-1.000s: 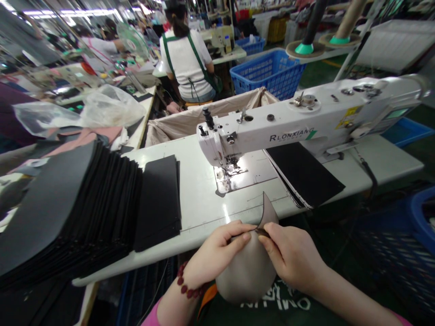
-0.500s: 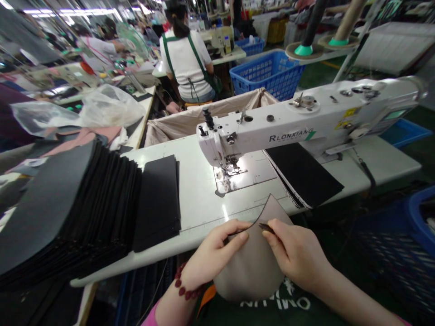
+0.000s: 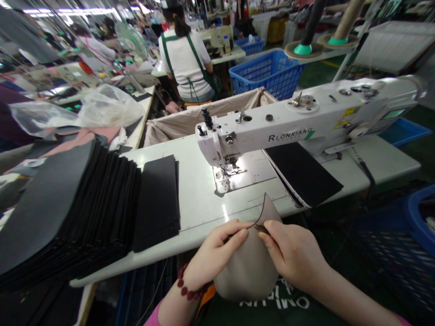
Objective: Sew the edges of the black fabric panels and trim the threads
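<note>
Just over the table's front edge, my left hand point(image 3: 222, 246) pinches the edge of a grey-beige sheet piece point(image 3: 246, 271) between thumb and fingers. The piece bends down toward my lap, one corner pointing up. My right hand point(image 3: 292, 249) is closed on a small dark pointed tool point(image 3: 261, 228), its tip at the sheet's edge close to my left thumb. Most of the tool is hidden in my fingers, so its exact kind is unclear. Beyond both hands stands a white sewing machine point(image 3: 251, 131), its needle area apart from the sheet.
A tall stack of dark panels point(image 3: 44, 199) lies at the left, beside a smaller black pile point(image 3: 158, 199). More black panels point(image 3: 302, 174) rest under the machine arm. Blue baskets point(image 3: 268, 74) stand behind and at the right point(image 3: 390, 244). A co-worker point(image 3: 185, 59) sits ahead, facing away.
My right hand and the dark tool have shifted slightly left, closer to my left thumb. The sheet's raised corner has tilted a little left. My left hand keeps its hold.
</note>
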Action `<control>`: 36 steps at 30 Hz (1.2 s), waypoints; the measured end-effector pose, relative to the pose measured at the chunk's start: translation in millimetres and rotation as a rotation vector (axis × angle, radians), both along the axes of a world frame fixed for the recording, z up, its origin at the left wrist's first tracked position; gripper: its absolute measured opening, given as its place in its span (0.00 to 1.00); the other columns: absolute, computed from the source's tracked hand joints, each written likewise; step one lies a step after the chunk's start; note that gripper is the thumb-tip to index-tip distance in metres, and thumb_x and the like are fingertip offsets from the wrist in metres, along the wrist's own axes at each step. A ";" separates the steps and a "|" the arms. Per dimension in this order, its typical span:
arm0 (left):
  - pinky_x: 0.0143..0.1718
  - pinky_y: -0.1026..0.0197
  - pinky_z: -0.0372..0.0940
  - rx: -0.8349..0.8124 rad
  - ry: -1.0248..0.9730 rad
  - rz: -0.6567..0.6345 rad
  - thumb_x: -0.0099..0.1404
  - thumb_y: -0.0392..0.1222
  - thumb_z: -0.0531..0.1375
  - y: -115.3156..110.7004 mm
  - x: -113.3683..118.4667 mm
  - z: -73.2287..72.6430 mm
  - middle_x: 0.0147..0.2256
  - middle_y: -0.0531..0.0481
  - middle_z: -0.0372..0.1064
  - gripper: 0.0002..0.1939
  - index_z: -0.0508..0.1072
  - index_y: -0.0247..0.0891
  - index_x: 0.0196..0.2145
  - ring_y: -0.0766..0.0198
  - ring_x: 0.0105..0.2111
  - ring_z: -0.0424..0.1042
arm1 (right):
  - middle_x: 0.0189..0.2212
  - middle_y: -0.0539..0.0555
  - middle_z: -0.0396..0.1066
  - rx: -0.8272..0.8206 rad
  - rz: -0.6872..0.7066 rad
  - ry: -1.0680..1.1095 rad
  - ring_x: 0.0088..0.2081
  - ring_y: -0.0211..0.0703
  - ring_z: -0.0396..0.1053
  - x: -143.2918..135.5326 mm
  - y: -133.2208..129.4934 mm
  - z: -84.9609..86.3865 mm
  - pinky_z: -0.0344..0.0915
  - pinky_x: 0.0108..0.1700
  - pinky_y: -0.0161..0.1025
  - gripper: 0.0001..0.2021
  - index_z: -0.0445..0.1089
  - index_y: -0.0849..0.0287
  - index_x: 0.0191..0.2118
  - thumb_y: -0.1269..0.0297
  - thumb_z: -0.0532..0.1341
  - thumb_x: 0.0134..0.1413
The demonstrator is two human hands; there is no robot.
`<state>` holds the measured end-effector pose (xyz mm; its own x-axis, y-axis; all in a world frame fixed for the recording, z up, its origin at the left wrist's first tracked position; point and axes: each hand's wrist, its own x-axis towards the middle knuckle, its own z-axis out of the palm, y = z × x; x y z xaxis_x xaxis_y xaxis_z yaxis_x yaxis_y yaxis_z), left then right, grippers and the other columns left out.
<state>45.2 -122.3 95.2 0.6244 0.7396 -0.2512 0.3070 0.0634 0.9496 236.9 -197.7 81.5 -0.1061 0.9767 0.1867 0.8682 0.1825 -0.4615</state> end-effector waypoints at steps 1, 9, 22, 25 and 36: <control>0.55 0.58 0.59 -0.006 -0.002 -0.001 0.70 0.44 0.56 0.2 0.1 -0.3 0.49 0.50 0.73 0.15 0.75 0.45 0.51 0.57 0.51 0.69 | 0.24 0.49 0.65 -0.001 -0.003 0.001 0.25 0.40 0.60 -0.2 -0.2 -0.3 0.45 0.29 0.39 0.10 0.62 0.57 0.32 0.63 0.50 0.66; 0.54 0.58 0.61 -0.055 0.016 -0.022 0.69 0.45 0.56 2.5 3.2 -2.4 0.48 0.51 0.74 0.15 0.75 0.44 0.50 0.57 0.50 0.70 | 0.24 0.47 0.64 -0.098 0.008 0.234 0.25 0.38 0.63 -3.2 -3.2 -6.5 0.49 0.29 0.37 0.09 0.59 0.57 0.34 0.63 0.49 0.67; 0.52 0.60 0.61 0.072 0.040 -0.063 0.70 0.41 0.55 3.8 0.5 7.0 0.49 0.52 0.73 0.14 0.74 0.44 0.51 0.59 0.49 0.70 | 0.23 0.48 0.63 -0.054 -0.006 0.059 0.24 0.39 0.60 1.3 0.5 -1.7 0.45 0.28 0.39 0.12 0.59 0.56 0.31 0.62 0.49 0.67; 0.53 0.61 0.60 0.023 0.024 -0.030 0.70 0.42 0.55 4.0 -1.9 2.5 0.49 0.51 0.73 0.14 0.74 0.43 0.50 0.60 0.50 0.70 | 0.23 0.47 0.64 -0.077 -0.030 0.076 0.24 0.38 0.61 4.4 -0.4 -2.2 0.46 0.28 0.38 0.10 0.60 0.57 0.33 0.61 0.49 0.66; 0.54 0.63 0.60 -0.006 0.001 0.012 0.71 0.45 0.55 1.2 1.4 -1.3 0.50 0.53 0.73 0.15 0.74 0.47 0.52 0.61 0.50 0.70 | 0.24 0.48 0.64 -0.058 -0.023 0.035 0.25 0.40 0.62 1.9 0.1 0.0 0.46 0.29 0.39 0.10 0.61 0.56 0.33 0.62 0.49 0.66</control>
